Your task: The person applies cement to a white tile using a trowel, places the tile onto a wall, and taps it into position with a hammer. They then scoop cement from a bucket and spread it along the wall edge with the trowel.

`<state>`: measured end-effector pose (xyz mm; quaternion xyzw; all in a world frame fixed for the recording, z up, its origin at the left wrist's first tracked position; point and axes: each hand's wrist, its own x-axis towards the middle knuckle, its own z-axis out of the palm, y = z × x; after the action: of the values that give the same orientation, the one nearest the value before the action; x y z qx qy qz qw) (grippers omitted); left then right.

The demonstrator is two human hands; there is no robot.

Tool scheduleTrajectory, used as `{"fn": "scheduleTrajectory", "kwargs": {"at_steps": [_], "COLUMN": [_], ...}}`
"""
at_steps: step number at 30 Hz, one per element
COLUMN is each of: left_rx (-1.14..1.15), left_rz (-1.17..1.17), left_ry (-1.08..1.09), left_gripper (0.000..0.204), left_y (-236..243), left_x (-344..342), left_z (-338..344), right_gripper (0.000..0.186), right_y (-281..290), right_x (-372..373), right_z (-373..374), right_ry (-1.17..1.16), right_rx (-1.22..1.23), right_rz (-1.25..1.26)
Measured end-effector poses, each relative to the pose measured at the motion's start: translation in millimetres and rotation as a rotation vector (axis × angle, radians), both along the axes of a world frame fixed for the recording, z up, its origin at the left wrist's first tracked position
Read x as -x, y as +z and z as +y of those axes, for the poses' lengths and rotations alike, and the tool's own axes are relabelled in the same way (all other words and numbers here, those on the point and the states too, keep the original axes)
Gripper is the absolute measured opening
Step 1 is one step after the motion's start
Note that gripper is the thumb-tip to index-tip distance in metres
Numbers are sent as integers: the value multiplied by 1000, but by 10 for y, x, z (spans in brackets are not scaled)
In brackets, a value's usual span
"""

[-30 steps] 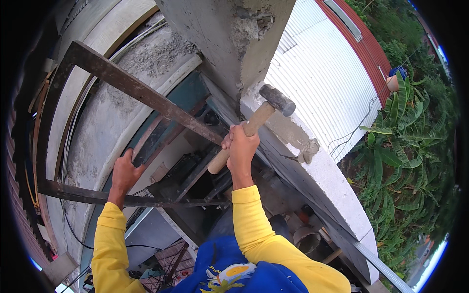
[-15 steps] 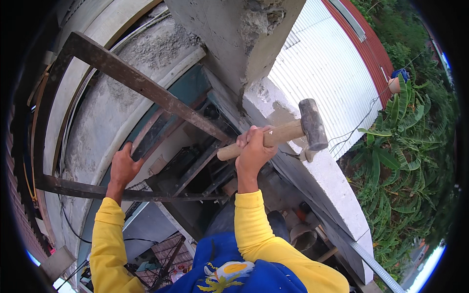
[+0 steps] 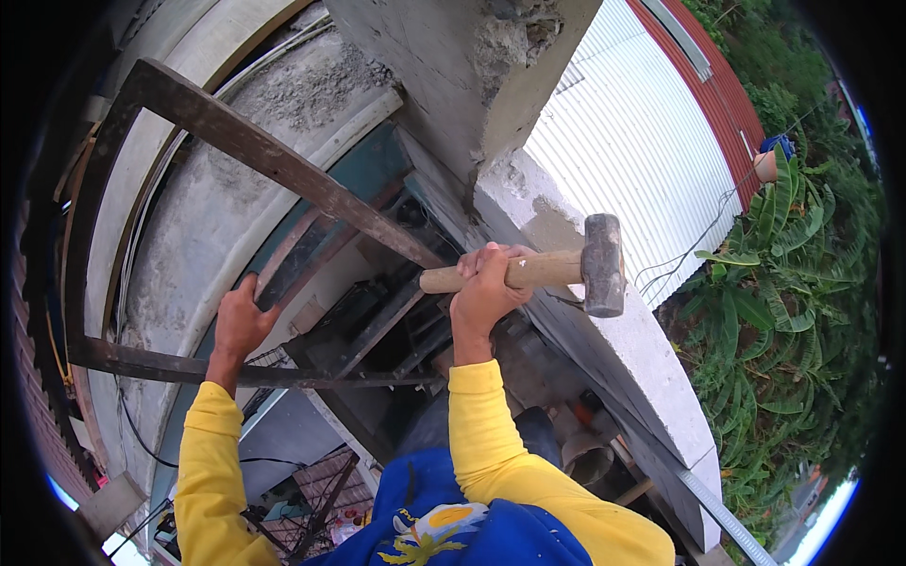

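Note:
My right hand (image 3: 488, 297) is wrapped round the pale wooden handle of a short sledgehammer (image 3: 552, 271). Its dark, worn steel head is on the right, above the top of the light concrete wall (image 3: 623, 354). The handle's butt sticks out to the left of my fist. To the left, my left hand (image 3: 242, 328) grips the near end of a reddish-brown bar (image 3: 294, 255), thumb and fingers on either side. A dark, weathered frame of bars (image 3: 255, 141) surrounds that hand. My left wrist passes close to the frame's lower bar.
A rough concrete column (image 3: 462, 85) with chipped edges rises ahead. Right of the wall lie a white corrugated roof (image 3: 623, 113) and banana plants (image 3: 764, 311). Below me a deep gap shows timbers and a bucket (image 3: 590, 460). A curved concrete ledge (image 3: 217, 198) runs along the left.
The sledgehammer's head has dropped slightly and turned more upright, its handle now nearer level. My right hand has shifted slightly left. My left hand keeps its grip on the bar.

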<state>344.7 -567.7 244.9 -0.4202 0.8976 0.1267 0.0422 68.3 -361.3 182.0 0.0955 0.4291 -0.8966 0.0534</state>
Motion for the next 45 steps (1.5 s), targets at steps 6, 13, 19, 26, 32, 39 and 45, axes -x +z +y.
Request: {"fn": "scheduleTrajectory", "kwargs": {"at_steps": [6,13,19,26,32,39,45], "left_rx": [6,-26,-1,-39,3,10,134], "left_rz": [4,-10,-37,-25,-1,27,59], "left_ry": [14,23,42,16,18,29,-28], "left_gripper": [49,51,51,48,46,46,60], "left_y": [17,2,55,27,85,82,206], "left_x": [-85,25,-7,-2,28,24,94], "left_z": [50,-36,63,54,22,84,164], "right_gripper": [15,10,9,8,8,9,14], "right_y": [78,-63,66,-135,16,-93,90], "right_x": [98,72,132,-12,3,50,-47], "right_z": [-7,-108,-47,-137,-44,13,959], "right_ry": [349,136,309,225,255,406,429], "right_rx": [-55,-41,-61,-57,-12,-67,-141], "right_rz": [-349,-94,-235,-268,-198,-346,-139]}}
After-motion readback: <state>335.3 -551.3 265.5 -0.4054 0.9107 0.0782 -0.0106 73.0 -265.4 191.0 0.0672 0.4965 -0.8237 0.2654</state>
